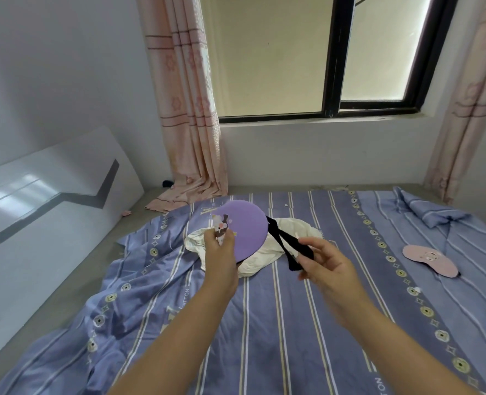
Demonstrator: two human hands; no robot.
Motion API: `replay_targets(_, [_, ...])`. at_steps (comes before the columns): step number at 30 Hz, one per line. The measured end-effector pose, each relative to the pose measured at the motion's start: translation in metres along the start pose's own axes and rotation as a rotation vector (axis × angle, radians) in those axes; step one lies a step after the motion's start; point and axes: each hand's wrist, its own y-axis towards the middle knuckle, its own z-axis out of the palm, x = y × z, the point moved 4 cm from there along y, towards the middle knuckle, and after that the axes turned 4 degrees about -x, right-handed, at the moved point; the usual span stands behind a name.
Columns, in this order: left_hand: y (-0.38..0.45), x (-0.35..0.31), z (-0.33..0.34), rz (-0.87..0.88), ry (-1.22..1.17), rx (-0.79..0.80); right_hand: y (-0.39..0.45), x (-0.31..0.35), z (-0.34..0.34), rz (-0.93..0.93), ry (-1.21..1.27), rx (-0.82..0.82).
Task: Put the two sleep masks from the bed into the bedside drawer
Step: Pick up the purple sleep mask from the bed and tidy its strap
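I hold a purple sleep mask (244, 226) with a small cartoon figure on it up above the middle of the bed. My left hand (220, 252) pinches its near edge. My right hand (324, 260) grips the mask's black elastic strap (287, 246), which runs from the mask's right side. A pink sleep mask (428, 259) lies flat on the striped cover at the right, apart from both hands. No bedside drawer is in view.
The bed has a purple-blue striped cover (279, 309) with a crumpled white cloth (264, 252) under the held mask. A bunched pillow (427, 212) lies at the far right. A white headboard (50, 201) runs along the left. Pink curtains (190, 109) and a window (336, 67) stand behind.
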Motion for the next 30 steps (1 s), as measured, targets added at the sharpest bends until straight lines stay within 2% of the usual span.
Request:
replay_targets(3, [-0.001, 0.006, -0.003, 0.117, 0.246, -0.012, 0.007, 0.017, -0.001, -0.114, 0.019, -0.007])
replay_targets(6, [0.0, 0.009, -0.004, 0.166, 0.38, 0.102, 0.019, 0.032, -0.004, -0.126, 0.043, 0.047])
replay_targets(10, [-0.006, 0.004, -0.004, 0.187, 0.462, 0.395, 0.036, 0.048, -0.004, -0.192, -0.269, -0.011])
replay_targets(15, [-0.005, -0.005, -0.009, 0.242, 0.4, 0.45, 0.047, 0.044, 0.003, -0.185, -0.538, 0.021])
replay_targets(19, [-0.004, -0.005, -0.01, 0.231, 0.354, 0.517, 0.049, 0.031, 0.006, -0.117, -0.486, 0.029])
replay_targets(24, [-0.01, -0.006, -0.006, 0.172, 0.271, 0.606, 0.041, 0.02, 0.017, -0.009, -0.452, 0.204])
replay_targets(27, [-0.011, -0.004, 0.0, 0.058, 0.27, 0.671, 0.042, 0.018, 0.019, 0.019, -0.36, 0.202])
replay_targets(30, [-0.012, -0.007, 0.0, 0.046, 0.381, 0.674, 0.047, 0.02, 0.019, -0.01, -0.346, 0.155])
